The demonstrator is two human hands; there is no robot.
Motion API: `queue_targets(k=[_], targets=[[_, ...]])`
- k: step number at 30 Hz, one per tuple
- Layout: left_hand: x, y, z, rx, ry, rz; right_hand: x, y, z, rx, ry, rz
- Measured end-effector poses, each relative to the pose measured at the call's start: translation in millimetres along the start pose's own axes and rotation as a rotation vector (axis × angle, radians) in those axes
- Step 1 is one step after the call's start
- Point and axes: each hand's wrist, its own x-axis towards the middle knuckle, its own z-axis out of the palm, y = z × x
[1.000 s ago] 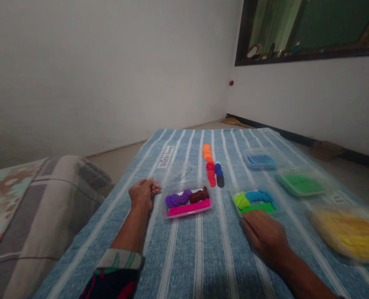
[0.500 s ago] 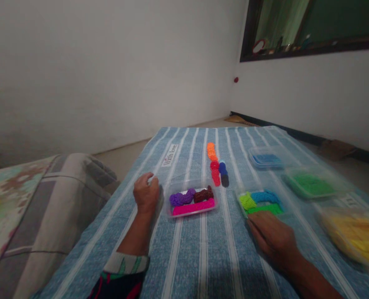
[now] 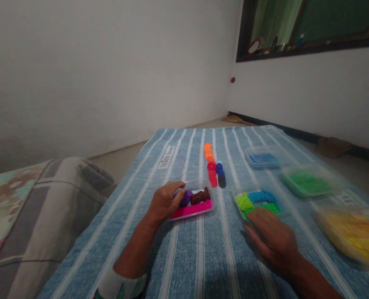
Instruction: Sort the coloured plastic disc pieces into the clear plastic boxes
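My left hand (image 3: 164, 202) reaches over a clear plastic container (image 3: 214, 203), thumb and index finger apart beside a bumpy purple piece (image 3: 186, 198). A dark brown piece (image 3: 200, 196) and a long pink piece (image 3: 192, 209) lie in the same container. My right hand (image 3: 273, 236) is at the near edge of a second clear container (image 3: 237, 203), its fingertips hidden over a green piece (image 3: 270, 207). That container also holds a lime-green piece (image 3: 244, 202) and a curved blue piece (image 3: 264, 195).
Beyond the containers lie orange (image 3: 208, 152), red (image 3: 212, 174) and dark blue (image 3: 221, 174) pieces on striped cloth (image 3: 187, 257). To the right stand a blue-filled box (image 3: 262, 158), a green-filled box (image 3: 307, 182) and a yellow-filled box (image 3: 353, 236). A "With love" strip (image 3: 166, 157) lies left.
My left hand has moved right, from beside the left container to over its purple piece. My right hand stays at the second container's near edge. The view has shifted slightly.
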Motion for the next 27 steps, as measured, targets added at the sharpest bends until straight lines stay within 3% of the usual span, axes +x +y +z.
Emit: queue_targets(k=[7, 12, 27], targets=[[4, 6, -3, 0.186, -0.308, -0.011, 4, -2, -1, 0.02, 0.042, -0.013], [10, 18, -9, 0.246, -0.432, 0.015, 2, -1, 3, 0.069, 0.03, 0.013], [17, 26, -3, 0.284, -0.501, 0.0, 2, -2, 1, 0.096, -0.009, 0.036]])
